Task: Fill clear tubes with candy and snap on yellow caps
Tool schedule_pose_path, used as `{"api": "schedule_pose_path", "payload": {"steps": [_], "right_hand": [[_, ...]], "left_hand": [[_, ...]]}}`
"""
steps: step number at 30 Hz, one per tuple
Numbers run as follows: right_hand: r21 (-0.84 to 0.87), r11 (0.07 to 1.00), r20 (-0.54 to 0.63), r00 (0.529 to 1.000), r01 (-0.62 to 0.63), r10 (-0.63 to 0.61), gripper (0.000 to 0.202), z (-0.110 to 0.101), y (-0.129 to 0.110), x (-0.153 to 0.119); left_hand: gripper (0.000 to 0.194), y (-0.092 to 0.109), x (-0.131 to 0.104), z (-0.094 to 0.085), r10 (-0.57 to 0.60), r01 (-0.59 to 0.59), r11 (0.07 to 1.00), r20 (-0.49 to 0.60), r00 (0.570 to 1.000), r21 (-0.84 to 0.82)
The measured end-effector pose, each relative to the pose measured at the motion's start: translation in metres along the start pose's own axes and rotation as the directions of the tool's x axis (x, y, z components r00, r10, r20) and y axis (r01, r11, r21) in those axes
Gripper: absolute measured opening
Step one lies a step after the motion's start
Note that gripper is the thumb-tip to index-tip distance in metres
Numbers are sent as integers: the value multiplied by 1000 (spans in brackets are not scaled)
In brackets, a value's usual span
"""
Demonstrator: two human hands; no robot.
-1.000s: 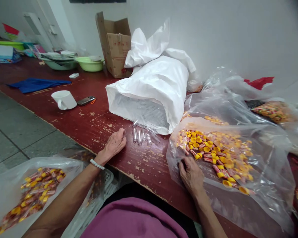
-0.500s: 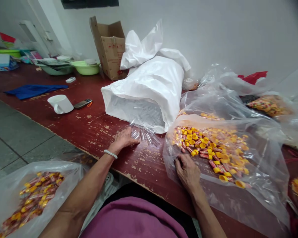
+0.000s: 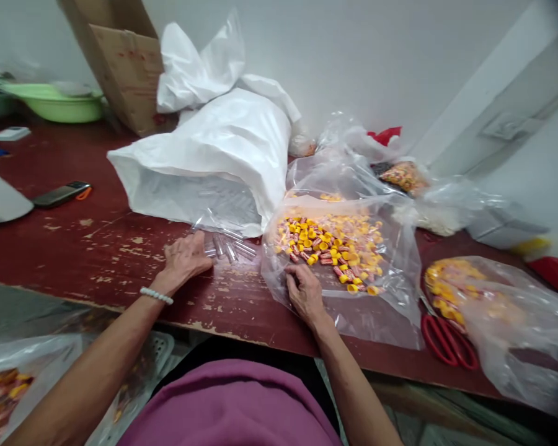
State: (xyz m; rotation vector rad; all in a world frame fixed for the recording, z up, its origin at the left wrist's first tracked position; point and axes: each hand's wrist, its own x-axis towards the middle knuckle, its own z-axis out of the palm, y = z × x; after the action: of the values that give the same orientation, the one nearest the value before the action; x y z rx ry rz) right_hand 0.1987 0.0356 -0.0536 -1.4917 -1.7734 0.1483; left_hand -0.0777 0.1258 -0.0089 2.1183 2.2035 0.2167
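My left hand (image 3: 186,255), with a beaded bracelet at the wrist, rests beside several clear tubes (image 3: 230,246) on the red table; its fingertips touch the nearest ones, partly hidden. Behind them a white sack (image 3: 227,136) lies with its mouth towards me, more clear tubes inside. My right hand (image 3: 304,290) is at the near left edge of a clear plastic bag (image 3: 381,322), fingers curled, with whatever is between them too small to make out. Yellow caps with red-patterned pieces (image 3: 335,251) lie spread in that bag.
Red-handled scissors (image 3: 449,341) lie at the right beside another bag of yellow pieces (image 3: 460,288). A phone (image 3: 62,194), a white mug (image 3: 0,199), a green basin (image 3: 60,102) and a cardboard box (image 3: 130,77) are left. A bag of pieces (image 3: 4,393) sits below the table edge.
The head view has turned right, bringing the scissors and the right-hand bag into sight. Both hands stay near the same things, the left by the tubes and the right at the bag's edge.
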Motion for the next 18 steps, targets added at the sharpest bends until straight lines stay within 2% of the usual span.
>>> {"api": "schedule_pose_path", "payload": {"steps": [5, 8, 11, 13, 16, 18], "right_hand": [[-19, 997, -159, 984, -79, 75, 21, -30, 14, -1], [-62, 990, -194, 975, -127, 113, 24, -41, 31, 5], [-123, 983, -147, 982, -137, 119, 25, -39, 40, 12], [-172, 975, -93, 988, -139, 124, 25, -33, 38, 17], [-250, 951, -43, 984, -181, 176, 27, -22, 32, 22], [-283, 935, -28, 976, -215, 216, 24, -17, 31, 25]], "left_hand": [[28, -11, -2, 5, -130, 122, 981, -49, 990, -150], [29, -14, -8, 11, -137, 84, 916, -109, 985, -391], [28, -13, -19, 19, -106, -36, 723, -162, 981, -690], [29, -10, -30, 21, -89, -84, 590, -168, 982, -803], [34, -1, -50, 15, -38, -55, 413, -77, 996, -909], [37, 8, -64, 9, 17, -10, 340, -5, 1000, -941]]}}
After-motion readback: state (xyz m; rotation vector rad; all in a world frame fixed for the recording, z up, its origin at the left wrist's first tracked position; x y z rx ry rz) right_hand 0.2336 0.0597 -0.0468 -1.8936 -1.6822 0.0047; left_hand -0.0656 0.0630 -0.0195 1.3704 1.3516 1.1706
